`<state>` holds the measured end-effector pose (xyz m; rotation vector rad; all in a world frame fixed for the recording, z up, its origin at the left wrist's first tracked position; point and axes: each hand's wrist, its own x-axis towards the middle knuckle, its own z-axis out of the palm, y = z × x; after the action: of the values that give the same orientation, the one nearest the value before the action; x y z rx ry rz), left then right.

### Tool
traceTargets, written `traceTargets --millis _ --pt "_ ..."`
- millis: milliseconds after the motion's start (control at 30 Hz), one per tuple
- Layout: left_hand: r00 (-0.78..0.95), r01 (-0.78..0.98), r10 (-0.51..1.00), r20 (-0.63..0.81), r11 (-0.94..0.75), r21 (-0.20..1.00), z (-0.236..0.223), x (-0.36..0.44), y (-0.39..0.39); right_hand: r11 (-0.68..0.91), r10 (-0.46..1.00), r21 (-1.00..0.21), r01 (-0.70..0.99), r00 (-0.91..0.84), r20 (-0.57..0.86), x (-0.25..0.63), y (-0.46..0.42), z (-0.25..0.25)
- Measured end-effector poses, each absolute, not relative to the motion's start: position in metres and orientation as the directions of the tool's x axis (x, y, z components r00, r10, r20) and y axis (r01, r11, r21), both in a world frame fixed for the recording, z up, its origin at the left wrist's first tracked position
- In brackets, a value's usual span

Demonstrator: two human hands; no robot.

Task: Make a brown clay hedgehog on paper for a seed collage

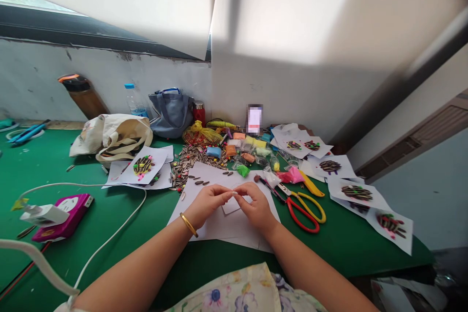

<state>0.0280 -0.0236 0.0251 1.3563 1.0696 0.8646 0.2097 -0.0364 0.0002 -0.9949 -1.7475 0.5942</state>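
"What's at the far left of the green table (pixel 120 234)?"

"A magenta case (pixel 64 217) with a white plug (pixel 44 214) lying on it. Behind them sits a cloth tote bag (pixel 113 136)."

"And moving right?"

"A paper sheet with a sunflower-seed picture (pixel 144 165), dotted with colour. Then a heap of striped sunflower seeds (pixel 193 163) spreads up to a large white paper sheet (pixel 219 226), with a few loose seeds (pixel 199 183) on it."

"Where are the hands?"

"Over that sheet. The left hand (pixel 206 203), a gold bangle (pixel 188 224) on its wrist, and the right hand (pixel 256 206) come together at the fingertips, pinching a tiny white bit (pixel 234 195) between them. It's too small to tell what it is."

"Anything past the right hand?"

"Red-and-yellow scissors (pixel 303 212) lie just beside it, below a crumpled pink packet (pixel 290 175). Further right, more seed pictures (pixel 356 192) spread toward the table's edge."
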Motion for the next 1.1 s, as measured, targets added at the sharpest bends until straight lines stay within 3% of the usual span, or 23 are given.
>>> traceTargets --millis 300,467,600,733,1100 --pt "0.311 0.353 0.946 0.090 -0.203 0.913 0.018 0.025 -0.019 0.435 0.899 -0.849 0.301 -0.097 0.426 0.212 -0.032 -0.003" --pt "0.313 0.643 0.923 0.226 -0.381 0.665 0.016 0.017 -0.015 0.298 0.951 -0.864 0.406 -0.049 0.305 0.218 -0.025 -0.008" --pt "0.435 0.728 0.871 0.227 -0.488 0.482 0.014 0.015 -0.014 0.317 0.948 -0.807 0.498 -0.174 0.265 0.217 -0.024 -0.011" --pt "0.491 0.767 0.852 0.180 -0.521 0.374 0.012 0.017 -0.017 0.367 0.929 -0.734 0.571 -0.261 0.262 0.213 -0.025 -0.012" --pt "0.511 0.779 0.845 0.158 -0.533 0.330 0.010 0.017 -0.018 0.448 0.892 -0.510 0.734 -0.333 0.304 0.206 -0.015 -0.012"
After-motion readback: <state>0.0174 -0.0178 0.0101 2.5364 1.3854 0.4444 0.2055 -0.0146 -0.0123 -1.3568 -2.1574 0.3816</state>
